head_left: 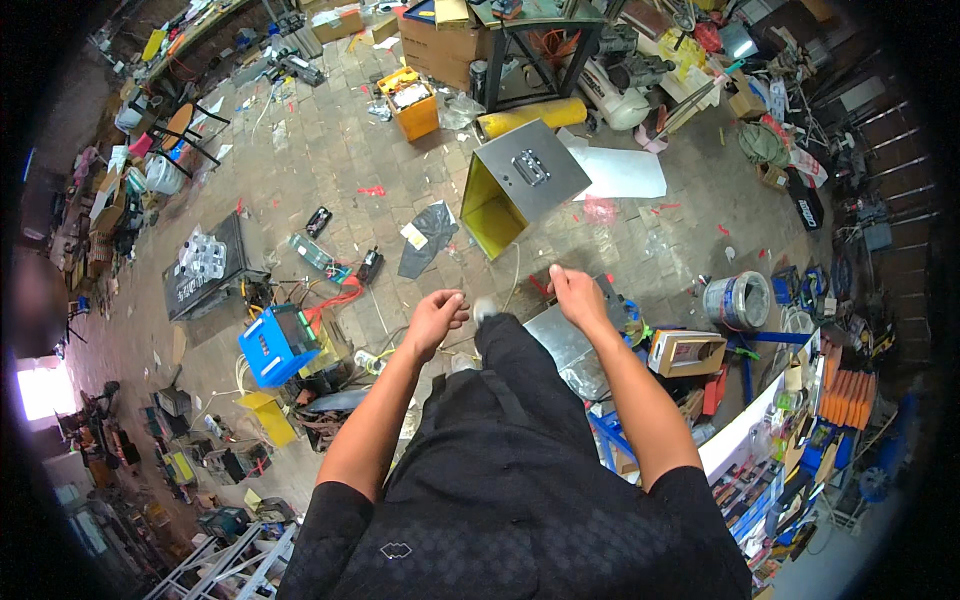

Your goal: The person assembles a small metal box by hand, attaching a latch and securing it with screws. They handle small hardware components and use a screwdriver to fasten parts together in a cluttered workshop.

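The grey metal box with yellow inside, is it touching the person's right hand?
Apart. The head view shows floor between the right hand and the metal box.

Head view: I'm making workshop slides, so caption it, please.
Bare left hand and right hand above a cluttered floor, grey metal box ahead.

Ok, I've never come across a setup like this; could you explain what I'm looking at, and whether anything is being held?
There is no machine here: these are a person's bare left hand and right hand. The one picture looks down from a wide fisheye camera on the person's head, so straight edges bend and the rim goes dark. The person's black clothing fills the lower middle. Nothing shows in either hand; the fingers look curled. Around them is a cluttered floor: a grey metal box, yellowish inside, ahead; a blue case to the left; a bucket to the right.
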`<state>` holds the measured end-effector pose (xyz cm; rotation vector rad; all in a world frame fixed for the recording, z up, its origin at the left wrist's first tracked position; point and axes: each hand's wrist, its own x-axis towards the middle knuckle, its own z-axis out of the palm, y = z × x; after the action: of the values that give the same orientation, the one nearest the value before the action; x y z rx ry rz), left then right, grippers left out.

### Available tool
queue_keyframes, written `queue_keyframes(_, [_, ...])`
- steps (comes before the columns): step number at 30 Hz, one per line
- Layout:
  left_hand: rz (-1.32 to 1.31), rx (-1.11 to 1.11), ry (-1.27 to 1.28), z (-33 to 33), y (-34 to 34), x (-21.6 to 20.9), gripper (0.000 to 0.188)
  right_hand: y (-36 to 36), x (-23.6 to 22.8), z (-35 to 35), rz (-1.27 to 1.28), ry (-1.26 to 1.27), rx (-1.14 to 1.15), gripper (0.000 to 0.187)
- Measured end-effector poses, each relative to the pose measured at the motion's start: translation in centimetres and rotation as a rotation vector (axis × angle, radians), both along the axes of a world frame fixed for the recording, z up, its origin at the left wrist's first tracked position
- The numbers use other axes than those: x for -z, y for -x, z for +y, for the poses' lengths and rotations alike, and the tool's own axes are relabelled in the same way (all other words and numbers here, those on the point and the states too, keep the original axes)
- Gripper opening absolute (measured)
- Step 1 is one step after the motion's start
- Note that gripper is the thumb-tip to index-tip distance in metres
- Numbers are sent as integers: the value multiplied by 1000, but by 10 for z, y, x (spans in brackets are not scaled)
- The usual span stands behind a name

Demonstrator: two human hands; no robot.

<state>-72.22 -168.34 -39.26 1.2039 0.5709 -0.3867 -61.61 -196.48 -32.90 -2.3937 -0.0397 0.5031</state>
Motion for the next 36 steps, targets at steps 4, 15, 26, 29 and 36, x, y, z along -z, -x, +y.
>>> queue_keyframes(4, [78,-6,23,9,-68,5,35,-83,32,38,10,147,-19,54])
queue_keyframes(15, [245,-61,17,-4,-238,88,38,-230,129,85,224,288,-82,53])
queue_keyframes(26, [326,19,154,-15,-330,151,11,-263,146,101,334,320,-139,50])
queue_keyframes(29, [338,65,206,-11,-332,159,13,-264,153,100,303,317,-154,49])
queue_keyframes(36, [394,52,298,-11,-332,158,19,-270,152,99,336,309,-259,50])
